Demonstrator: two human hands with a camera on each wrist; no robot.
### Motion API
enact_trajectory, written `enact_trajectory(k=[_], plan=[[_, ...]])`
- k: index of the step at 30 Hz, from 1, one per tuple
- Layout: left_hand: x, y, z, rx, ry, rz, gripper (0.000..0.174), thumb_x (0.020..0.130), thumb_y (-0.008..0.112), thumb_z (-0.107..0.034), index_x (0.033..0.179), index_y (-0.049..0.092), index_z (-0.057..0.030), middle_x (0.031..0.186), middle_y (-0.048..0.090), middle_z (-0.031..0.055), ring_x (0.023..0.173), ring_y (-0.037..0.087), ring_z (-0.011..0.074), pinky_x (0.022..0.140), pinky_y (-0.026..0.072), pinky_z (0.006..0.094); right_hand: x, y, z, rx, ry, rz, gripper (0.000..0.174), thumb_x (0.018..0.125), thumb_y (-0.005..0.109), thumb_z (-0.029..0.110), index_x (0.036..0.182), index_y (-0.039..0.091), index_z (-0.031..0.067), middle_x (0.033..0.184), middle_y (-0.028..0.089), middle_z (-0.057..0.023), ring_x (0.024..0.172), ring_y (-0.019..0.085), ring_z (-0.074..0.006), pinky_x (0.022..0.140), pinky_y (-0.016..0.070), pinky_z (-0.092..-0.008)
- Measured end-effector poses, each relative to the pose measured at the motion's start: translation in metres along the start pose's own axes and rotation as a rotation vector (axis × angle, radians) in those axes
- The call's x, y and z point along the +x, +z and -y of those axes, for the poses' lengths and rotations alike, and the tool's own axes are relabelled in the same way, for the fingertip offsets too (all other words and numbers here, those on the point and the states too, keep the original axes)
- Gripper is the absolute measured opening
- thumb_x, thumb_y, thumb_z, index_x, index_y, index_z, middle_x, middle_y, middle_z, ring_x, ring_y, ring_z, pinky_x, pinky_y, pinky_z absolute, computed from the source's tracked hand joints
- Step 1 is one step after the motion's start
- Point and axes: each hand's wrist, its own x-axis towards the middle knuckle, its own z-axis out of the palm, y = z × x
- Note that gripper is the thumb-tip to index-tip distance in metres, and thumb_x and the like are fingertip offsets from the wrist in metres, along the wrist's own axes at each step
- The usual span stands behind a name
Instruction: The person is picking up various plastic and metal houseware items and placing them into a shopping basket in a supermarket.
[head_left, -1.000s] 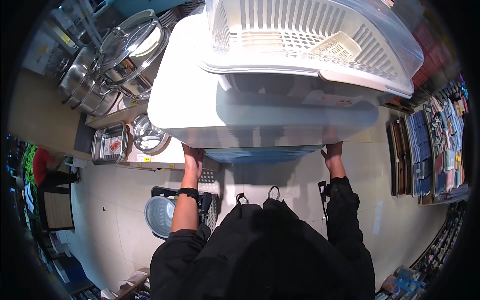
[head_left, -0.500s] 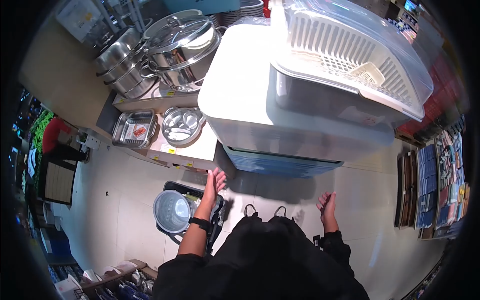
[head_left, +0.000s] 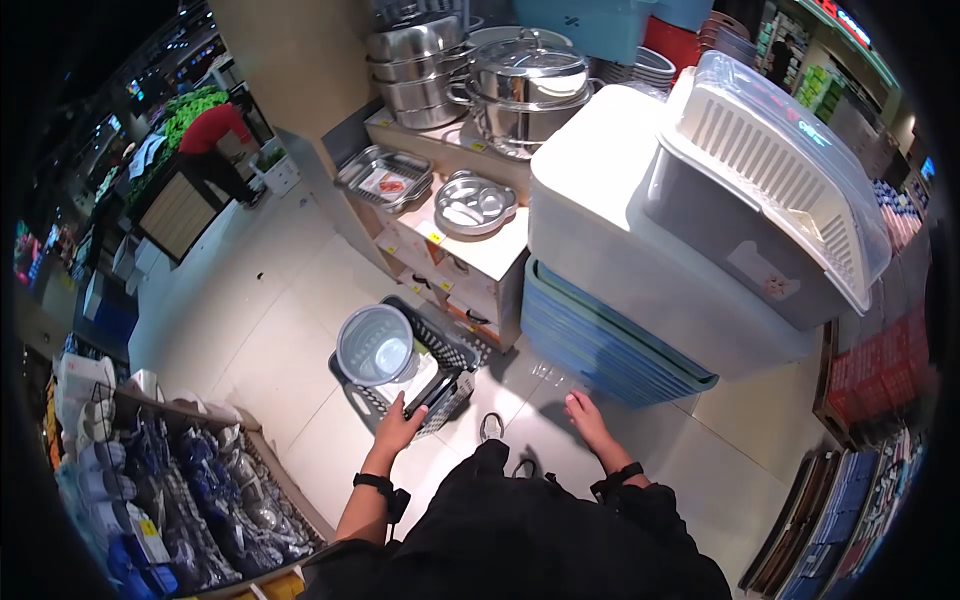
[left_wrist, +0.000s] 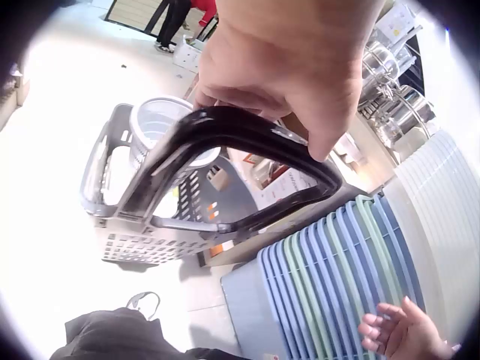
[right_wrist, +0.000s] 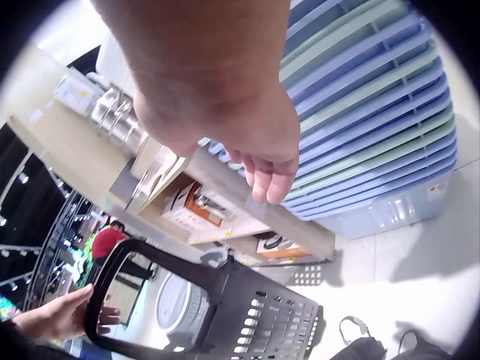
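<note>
A dark grey shopping basket (right_wrist: 281, 311) with holes in its walls stands on the floor in front of the person. A pale, round plastic tub (head_left: 375, 345) and some flatter items sit in it. My left hand (head_left: 400, 428) holds the basket's black handle (left_wrist: 225, 124), with the thumb on one side and fingers on the other. The handle is raised in a loop in both wrist views. My right hand (head_left: 590, 420) hangs with nothing in it, fingers loosely bent, near the stack of blue and green tubs (head_left: 600, 340).
White boxes (head_left: 585, 150) are stacked above the tubs, with a grey lidded bin (head_left: 730, 245) on top. Steel pots (head_left: 530, 95) and trays (head_left: 385, 180) fill the shelf at the back. A person in red (head_left: 215, 130) bends at the far left. A display rack (head_left: 200, 500) stands at front left.
Both hands have come off the white box's lower sides. My left hand has moved down to the basket handle and taken hold of it. The head view has turned left.
</note>
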Motion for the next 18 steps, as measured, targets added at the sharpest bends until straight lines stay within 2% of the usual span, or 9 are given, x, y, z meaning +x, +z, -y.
enact_trajectory(k=[3, 4, 6, 9, 11, 12, 13, 16, 18], plan=[[-0.033, -0.011, 0.009, 0.024, -0.053, 0.131, 0.082, 0.082, 0.064, -0.056, 0.139, 0.044, 0.0001, 0.122, 0.06, 0.0267, 0.112, 0.061, 0.036, 0.096, 0.0466, 0.0392, 0.004, 0.049, 0.013, -0.37, -0.192, 0.184, 0.067, 0.094, 0.056, 0.043, 0.142, 0.038, -0.0001, 0.138, 0.048, -0.0213, 0.12, 0.054, -0.0315, 0.101, 0.0414, -0.0384], [-0.035, -0.007, 0.017, -0.012, -0.02, 0.063, 0.075, 0.082, 0.065, -0.055, 0.135, 0.051, -0.0039, 0.115, 0.065, 0.0233, 0.107, 0.064, 0.0342, 0.092, 0.0487, 0.0396, 0.004, 0.068, 0.02, -0.416, -0.238, 0.228, 0.069, 0.092, 0.061, 0.04, 0.142, 0.038, -0.0017, 0.139, 0.046, -0.0255, 0.124, 0.052, -0.0344, 0.104, 0.0404, -0.041], [-0.034, -0.005, 0.022, 0.023, -0.04, 0.065, 0.073, 0.082, 0.065, -0.055, 0.133, 0.052, -0.0047, 0.113, 0.066, 0.0217, 0.105, 0.064, 0.0339, 0.091, 0.0492, 0.0396, 0.007, 0.098, 0.039, -0.673, -0.525, 0.297, 0.073, 0.089, 0.064, 0.037, 0.145, 0.034, 0.0028, 0.146, 0.036, -0.0267, 0.131, 0.042, -0.0387, 0.107, 0.0368, -0.043], [-0.021, 0.001, 0.021, 0.068, -0.11, 0.137, 0.066, 0.079, 0.066, -0.056, 0.126, 0.06, -0.01, 0.11, 0.068, 0.0182, 0.103, 0.065, 0.0331, 0.089, 0.0505, 0.0402, 0.001, 0.141, 0.081, -0.919, -0.625, 0.294, 0.078, 0.085, 0.067, 0.033, 0.148, 0.03, 0.0087, 0.15, 0.03, -0.0247, 0.136, 0.034, -0.0402, 0.11, 0.0326, -0.0474], [-0.015, 0.008, 0.016, 0.171, 0.014, 0.112, 0.057, 0.08, 0.067, -0.052, 0.121, 0.064, -0.0126, 0.1, 0.071, 0.0139, 0.095, 0.068, 0.0303, 0.084, 0.0522, 0.0392, 0.01, 0.161, 0.092, -1.065, -0.73, 0.275, 0.079, 0.083, 0.069, 0.033, 0.148, 0.03, 0.0111, 0.151, 0.029, -0.0233, 0.137, 0.034, -0.0399, 0.109, 0.0325, -0.0493], [-0.015, 0.001, 0.003, 0.091, 0.009, 0.219, 0.046, 0.082, 0.067, -0.047, 0.113, 0.066, -0.0128, 0.086, 0.072, 0.0087, 0.082, 0.07, 0.0265, 0.076, 0.0531, 0.0373, 0.015, 0.172, 0.096, -1.2, -0.822, 0.266, 0.081, 0.081, 0.071, 0.032, 0.148, 0.03, 0.0134, 0.151, 0.028, -0.0219, 0.137, 0.034, -0.0396, 0.109, 0.0324, -0.0511], [-0.014, 0.003, 0.005, -0.01, 0.011, 0.262, 0.04, 0.083, 0.066, -0.043, 0.107, 0.067, -0.0117, 0.074, 0.07, 0.0046, 0.071, 0.068, 0.0226, 0.069, 0.0521, 0.0355, 0.021, 0.181, 0.1, -1.203, -0.832, 0.263, 0.081, 0.081, 0.071, 0.032, 0.148, 0.03, 0.0134, 0.151, 0.028, -0.0219, 0.137, 0.034, -0.0396, 0.109, 0.0324, -0.0511], [-0.013, 0.006, 0.011, -0.061, -0.009, 0.337, 0.048, 0.083, 0.068, -0.045, 0.112, 0.066, -0.0061, 0.073, 0.069, 0.0087, 0.069, 0.068, 0.0199, 0.068, 0.0521, 0.0346, 0.035, 0.196, 0.098, -1.34, -0.71, 0.36, 0.078, 0.076, 0.073, 0.031, 0.144, 0.036, 0.0172, 0.147, 0.035, -0.0208, 0.135, 0.037, -0.0391, 0.106, 0.0353, -0.0508], [-0.016, 0.005, 0.01, -0.043, 0.012, 0.296, 0.043, 0.084, 0.067, -0.044, 0.109, 0.067, -0.0078, 0.068, 0.068, 0.0059, 0.065, 0.067, 0.0174, 0.066, 0.0516, 0.0342, 0.043, 0.202, 0.095, -1.327, -0.658, 0.331, 0.063, 0.074, 0.073, 0.03, 0.129, 0.049, 0.0112, 0.14, 0.044, -0.0194, 0.131, 0.041, -0.0374, 0.102, 0.0392, -0.0496]])
